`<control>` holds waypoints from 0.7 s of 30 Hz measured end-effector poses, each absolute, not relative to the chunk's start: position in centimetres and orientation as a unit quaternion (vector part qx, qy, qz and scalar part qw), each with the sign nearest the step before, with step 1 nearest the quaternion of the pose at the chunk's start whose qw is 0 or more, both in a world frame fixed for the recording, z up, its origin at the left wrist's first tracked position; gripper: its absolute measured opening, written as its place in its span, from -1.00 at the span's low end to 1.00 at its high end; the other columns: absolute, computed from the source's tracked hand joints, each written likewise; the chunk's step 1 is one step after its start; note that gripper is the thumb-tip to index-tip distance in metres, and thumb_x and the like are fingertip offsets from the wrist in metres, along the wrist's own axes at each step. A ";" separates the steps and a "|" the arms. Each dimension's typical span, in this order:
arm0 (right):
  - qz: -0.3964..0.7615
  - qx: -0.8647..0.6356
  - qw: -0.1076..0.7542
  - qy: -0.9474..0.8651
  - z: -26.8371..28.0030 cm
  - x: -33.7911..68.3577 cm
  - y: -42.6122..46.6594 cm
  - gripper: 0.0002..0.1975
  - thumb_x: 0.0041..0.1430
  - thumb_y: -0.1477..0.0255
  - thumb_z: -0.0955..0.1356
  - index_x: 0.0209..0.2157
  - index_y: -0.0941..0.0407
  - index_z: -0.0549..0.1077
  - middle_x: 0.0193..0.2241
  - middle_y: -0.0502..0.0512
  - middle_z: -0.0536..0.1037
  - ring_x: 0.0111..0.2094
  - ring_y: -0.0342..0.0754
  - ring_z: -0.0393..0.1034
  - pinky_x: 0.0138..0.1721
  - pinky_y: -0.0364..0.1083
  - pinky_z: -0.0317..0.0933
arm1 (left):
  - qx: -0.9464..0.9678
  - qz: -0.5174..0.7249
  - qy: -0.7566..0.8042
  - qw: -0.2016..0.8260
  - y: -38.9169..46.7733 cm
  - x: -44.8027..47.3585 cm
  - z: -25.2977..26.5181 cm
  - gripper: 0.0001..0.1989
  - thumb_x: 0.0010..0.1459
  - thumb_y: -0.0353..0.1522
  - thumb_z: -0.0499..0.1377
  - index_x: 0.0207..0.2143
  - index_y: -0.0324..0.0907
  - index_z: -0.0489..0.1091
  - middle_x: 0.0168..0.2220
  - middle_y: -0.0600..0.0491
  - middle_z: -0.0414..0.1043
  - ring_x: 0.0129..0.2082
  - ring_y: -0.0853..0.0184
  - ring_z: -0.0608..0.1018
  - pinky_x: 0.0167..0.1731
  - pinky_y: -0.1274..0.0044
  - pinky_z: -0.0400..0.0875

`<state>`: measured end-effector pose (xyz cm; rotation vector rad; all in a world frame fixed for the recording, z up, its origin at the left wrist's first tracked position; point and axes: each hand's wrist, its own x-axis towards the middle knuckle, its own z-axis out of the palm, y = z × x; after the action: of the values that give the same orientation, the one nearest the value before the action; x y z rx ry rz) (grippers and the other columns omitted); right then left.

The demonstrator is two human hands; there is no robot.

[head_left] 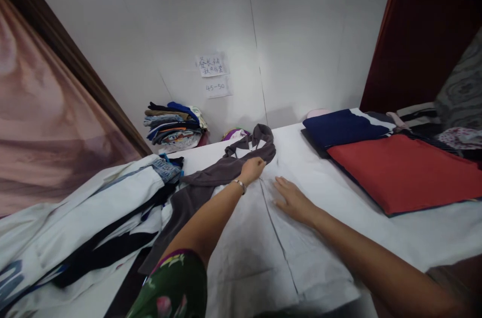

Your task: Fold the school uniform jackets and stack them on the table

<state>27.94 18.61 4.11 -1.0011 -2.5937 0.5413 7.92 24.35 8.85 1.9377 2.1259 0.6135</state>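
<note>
A hooded jacket lies flat before me, its white body [244, 237] split by a dark zip line down the middle, its hood and visible sleeve [205, 172] dark grey. My left hand [253, 170] is closed at the neck of the jacket, near the top of the zip line, its fingers pinched on the fabric. Just to the right, my right hand [293, 200] rests with fingers stretched out on the white front. The jacket's right-hand sleeve is not visible.
Folded clothes lie on the white table [295, 145] at right, a red garment [399, 172] and a navy one [346, 127] among them. White and black clothes [124, 202] are heaped at left. A clothes stack [175, 125] stands by the wall, below paper notes [214, 64].
</note>
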 end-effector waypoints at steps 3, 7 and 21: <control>0.175 -0.359 0.080 -0.913 1.8 27.1 18.8 -0.36 0.27 0.20 0.22 0.27 0.28 0.15 0.32 0.36 0.01 0.34 0.23 -0.19 0.28 0.25 -0.26 | 0.626 0.204 0.748 0.081 28.7 7.1 8.6 -0.72 0.23 -0.27 0.04 -0.32 -0.20 0.52 -0.23 -0.08 0.56 -0.19 0.23 0.54 -0.20 0.49 0.33; 0.176 -0.352 0.079 -0.916 0.0 27.5 18.8 -0.36 0.32 0.14 0.14 0.29 0.22 0.10 0.34 0.31 -0.05 0.35 0.18 -0.24 0.29 0.24 -0.33 | 0.602 0.202 0.769 0.074 33.7 7.2 7.8 -0.67 0.26 -0.27 -0.01 -0.26 -0.21 0.51 -0.13 -0.16 0.54 -0.09 0.19 0.53 -0.13 0.46 0.32; 0.239 -0.349 0.109 -0.900 0.5 27.4 18.9 -0.38 0.30 0.15 0.20 0.29 0.15 0.12 0.34 0.27 -0.03 0.36 0.18 -0.28 0.32 0.21 -0.43 | 0.570 0.217 0.785 0.105 46.9 6.1 5.2 -0.62 0.19 -0.15 0.09 -0.09 -0.18 0.49 -0.01 -0.13 0.50 0.00 0.19 0.51 -0.07 0.49 0.32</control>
<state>27.43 18.87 0.45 -1.0260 -2.6448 0.7026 6.08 46.93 5.16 1.6817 2.3153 0.6392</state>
